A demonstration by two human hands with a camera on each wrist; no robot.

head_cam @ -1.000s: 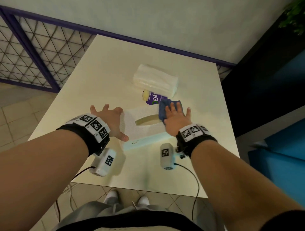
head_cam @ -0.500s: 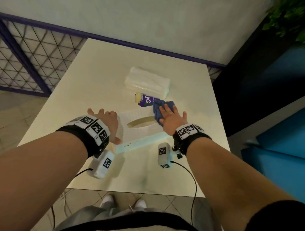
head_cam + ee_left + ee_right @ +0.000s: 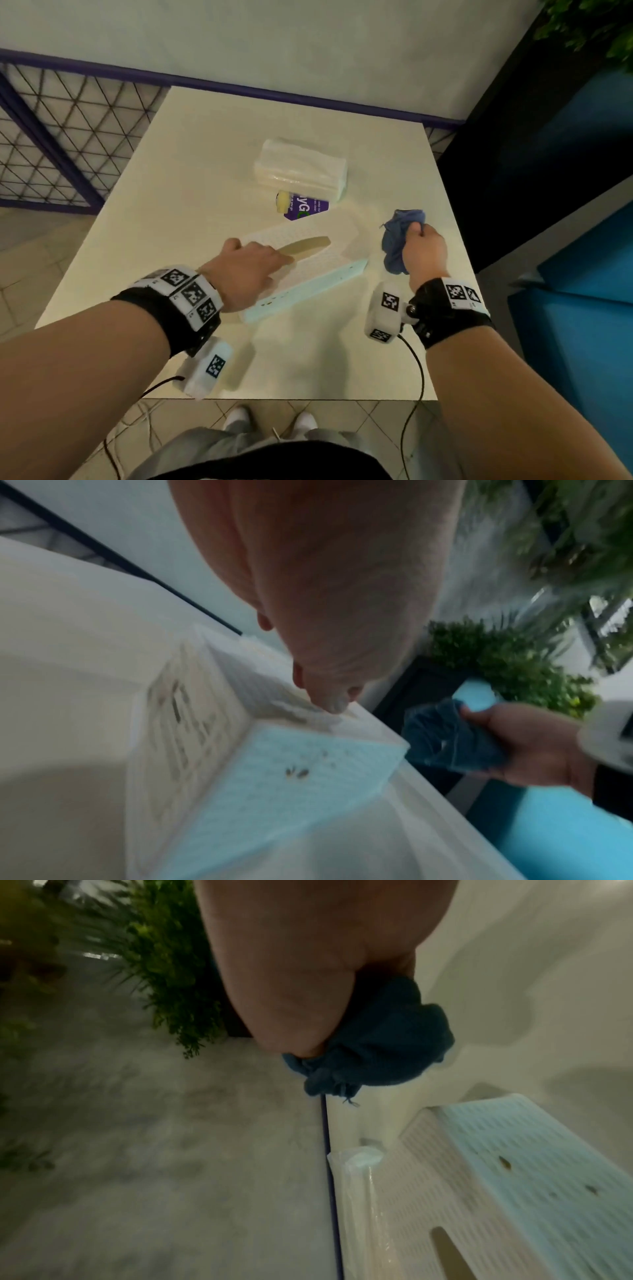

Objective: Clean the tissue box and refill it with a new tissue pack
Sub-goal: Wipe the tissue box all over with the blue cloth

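Note:
The tissue box (image 3: 318,263), white on top with an oval slot and pale blue on its stained side (image 3: 291,772), lies slantwise mid-table. My left hand (image 3: 246,270) holds its left end, fingers bent over the top and one reaching the slot. A tip of that hand (image 3: 329,707) touches the top edge. My right hand (image 3: 423,250) grips a bunched blue cloth (image 3: 397,240) just right of the box, off it. The same cloth (image 3: 387,1047) shows in the right wrist view. The new tissue pack (image 3: 301,171), wrapped in clear plastic, lies behind the box.
A purple bottle with a yellow cap (image 3: 305,207) lies between the pack and the box. The table's right edge (image 3: 455,260) runs close to my right hand. A blue seat (image 3: 582,325) and a plant (image 3: 599,31) stand to the right, a lattice rail (image 3: 68,137) to the left.
My right hand lifted the cloth off the box top and moved right, bunching it in a fist. My left hand slid from the box's end onto its top towards the slot.

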